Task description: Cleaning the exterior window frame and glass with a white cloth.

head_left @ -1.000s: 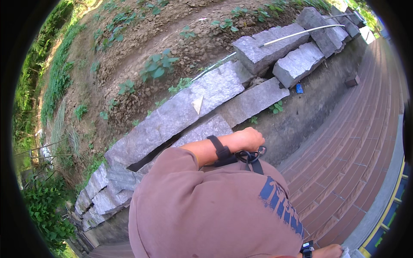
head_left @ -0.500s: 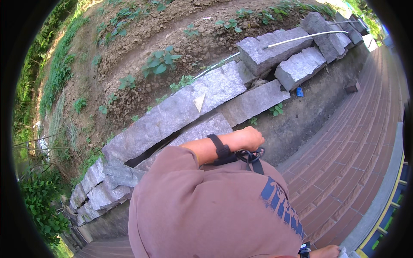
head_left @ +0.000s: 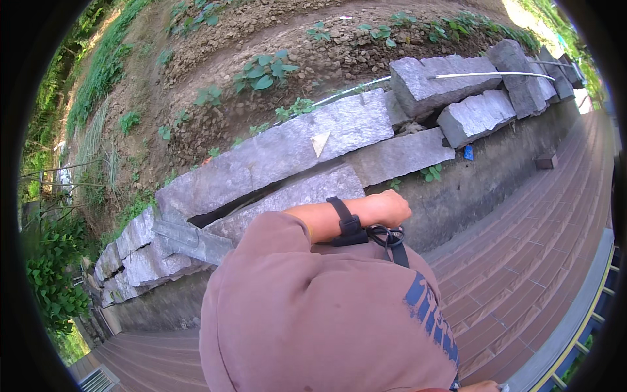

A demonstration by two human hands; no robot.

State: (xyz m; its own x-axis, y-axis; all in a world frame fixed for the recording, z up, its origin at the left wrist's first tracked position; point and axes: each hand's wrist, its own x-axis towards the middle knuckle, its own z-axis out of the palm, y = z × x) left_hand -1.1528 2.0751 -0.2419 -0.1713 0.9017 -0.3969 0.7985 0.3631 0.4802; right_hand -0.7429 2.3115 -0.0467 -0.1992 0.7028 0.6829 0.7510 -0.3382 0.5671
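My left hand (head_left: 394, 208) is closed like a fist in front of my body, its fingers curled down and mostly hidden. A black strap (head_left: 349, 223) goes round that wrist, and black looped cords (head_left: 390, 235) hang just below the hand. I cannot make out whether the fist holds anything. Of my right hand (head_left: 480, 387), only a part shows at the lower edge, its fingers cut off. A small pale bit beside it is too little to name.
Ahead runs a low wall of rough grey stone blocks (head_left: 281, 163), with a whitish triangular piece (head_left: 320, 144) and a thin pale rod (head_left: 496, 75) on it. Behind rises a soil slope with green plants (head_left: 264, 70). To the right lie reddish-brown tiles (head_left: 522, 261) and a yellow-edged railing (head_left: 581, 333).
The stone wall has shifted to the right in the view. My right hand has sunk lower and left, and its wristband is now mostly out of sight. My left hand stays closed.
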